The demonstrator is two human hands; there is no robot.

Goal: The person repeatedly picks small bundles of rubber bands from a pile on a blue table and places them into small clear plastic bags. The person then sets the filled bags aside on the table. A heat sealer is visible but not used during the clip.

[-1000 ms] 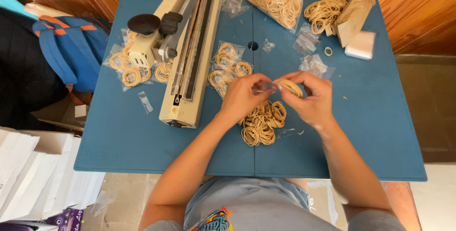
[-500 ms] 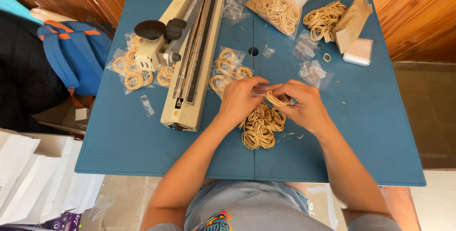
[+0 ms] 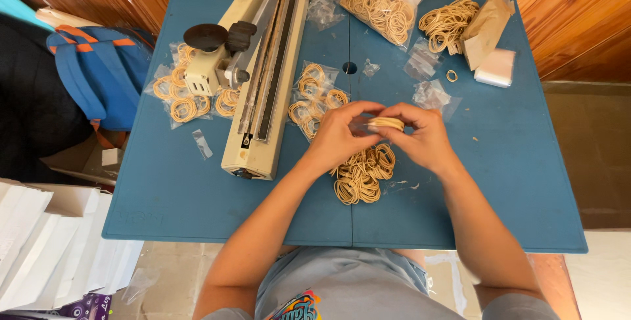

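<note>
A: What was seen at the far left?

B: A blue bag was seen on the floor beside the table, and white boxes were stacked below it. On the table's left part, small packets of bands were laid just beside a cream sealer, which was placed lengthwise.

A: And in the middle?

B: More filled packets were laid right of the sealer. The left hand and the right hand were brought together above a loose pile of bands. A small bundle of bands was gripped between the fingertips of both hands, at a clear sachet pinched by the left fingers. Whether the bundle was already inside the sachet could not be told.

A: What was found further right?

B: A big clear bag of bands was laid at the far edge, with empty sachets near it. Beyond, a heap of bands was touched by a brown paper bag, and a white block was set just beside it.
</note>
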